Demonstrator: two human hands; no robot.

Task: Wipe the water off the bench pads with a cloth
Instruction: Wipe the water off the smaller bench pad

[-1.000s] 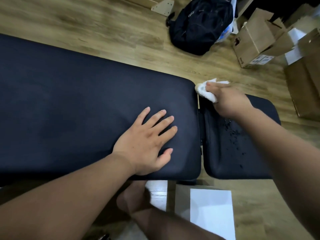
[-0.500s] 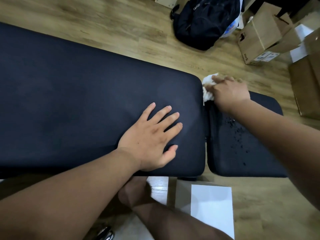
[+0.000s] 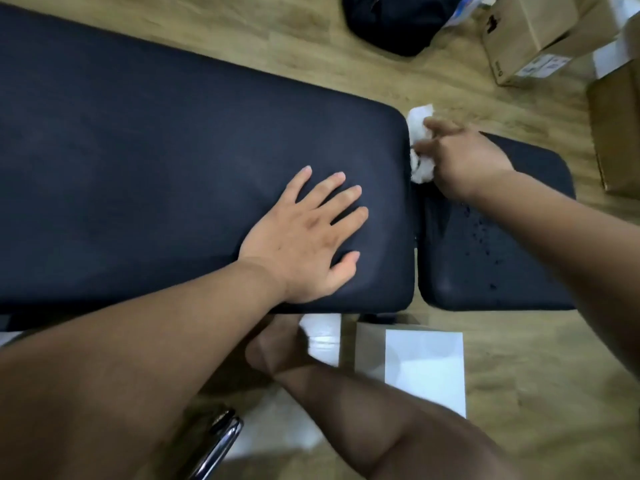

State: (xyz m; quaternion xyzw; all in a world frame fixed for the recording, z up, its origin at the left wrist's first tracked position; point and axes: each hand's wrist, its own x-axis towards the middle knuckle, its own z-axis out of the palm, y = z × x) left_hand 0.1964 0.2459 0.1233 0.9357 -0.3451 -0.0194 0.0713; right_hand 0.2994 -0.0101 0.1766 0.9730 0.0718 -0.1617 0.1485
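A long black bench pad [image 3: 156, 161] fills the left and middle of the head view. A smaller black seat pad [image 3: 460, 282] sits to its right across a narrow gap. Water droplets [image 3: 481, 233] speckle the small pad near my right forearm. My left hand [image 3: 308, 240] lies flat, fingers spread, on the long pad's near right corner. My right hand [image 3: 464, 161] grips a crumpled white cloth [image 3: 420, 143] at the far end of the gap between the pads, the cloth pressed against the long pad's end.
A black backpack [image 3: 398, 22] lies on the wood floor beyond the bench. Cardboard boxes [image 3: 519, 36] stand at the far right. White sheets [image 3: 426, 365] lie on the floor under the bench's near edge, beside my bare foot [image 3: 277, 344]. A chrome tube [image 3: 218, 445] shows at the bottom.
My right hand has slid the cloth from the far corner toward me along the gap between the pads. My left hand stays flat in place. The camera has dipped slightly.
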